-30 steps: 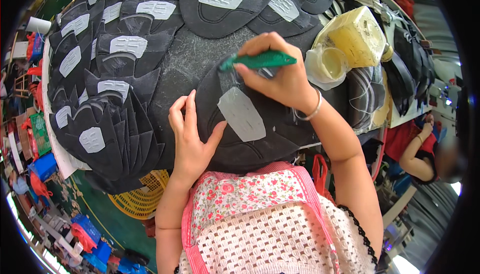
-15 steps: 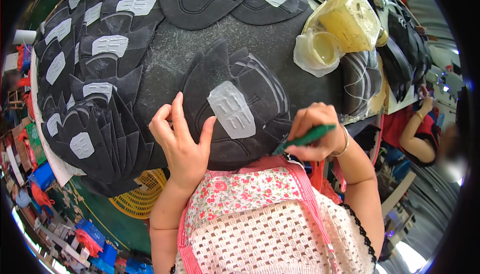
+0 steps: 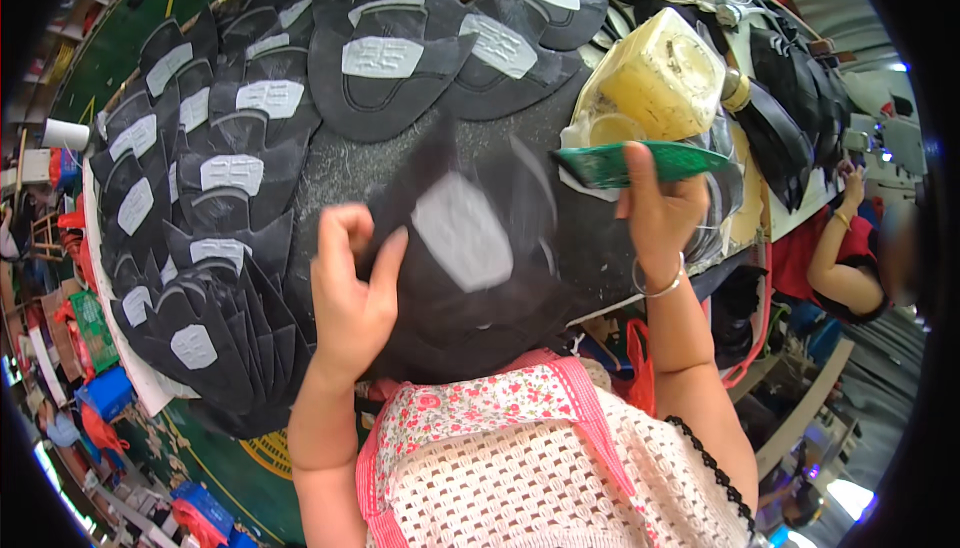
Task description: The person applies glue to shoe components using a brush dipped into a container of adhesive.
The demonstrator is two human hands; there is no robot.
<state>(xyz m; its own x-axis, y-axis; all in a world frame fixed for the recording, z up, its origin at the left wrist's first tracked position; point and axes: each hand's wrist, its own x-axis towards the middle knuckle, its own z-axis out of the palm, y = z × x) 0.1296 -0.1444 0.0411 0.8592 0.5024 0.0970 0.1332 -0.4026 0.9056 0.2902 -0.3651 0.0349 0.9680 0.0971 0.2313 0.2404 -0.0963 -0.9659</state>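
Note:
My left hand (image 3: 352, 293) pinches the left edge of a black shoe upper piece (image 3: 475, 323) with a light grey patch (image 3: 462, 233) on it. The piece lies in front of me, smeared by motion. Raised to its right, my right hand (image 3: 662, 213) grips a flat green hand tool (image 3: 590, 167), level and pointing left. Its tip is over the rim of a whitish cup (image 3: 612, 130) with yellowish contents, partly hidden by the tool. A yellowish plastic jug (image 3: 665, 76) stands tilted beside the cup.
Overlapping black upper pieces with grey patches (image 3: 232, 174) line the table's left side; more (image 3: 382, 93) lie at the back. Black parts (image 3: 785, 138) hang over the right end, near another person's arm (image 3: 832, 258). A yellow basket (image 3: 268, 456) sits low on the left.
My right hand has risen from the near right edge of the piece to the cup, carrying the green tool. My left hand's fingers have curled in, and the piece has shifted slightly.

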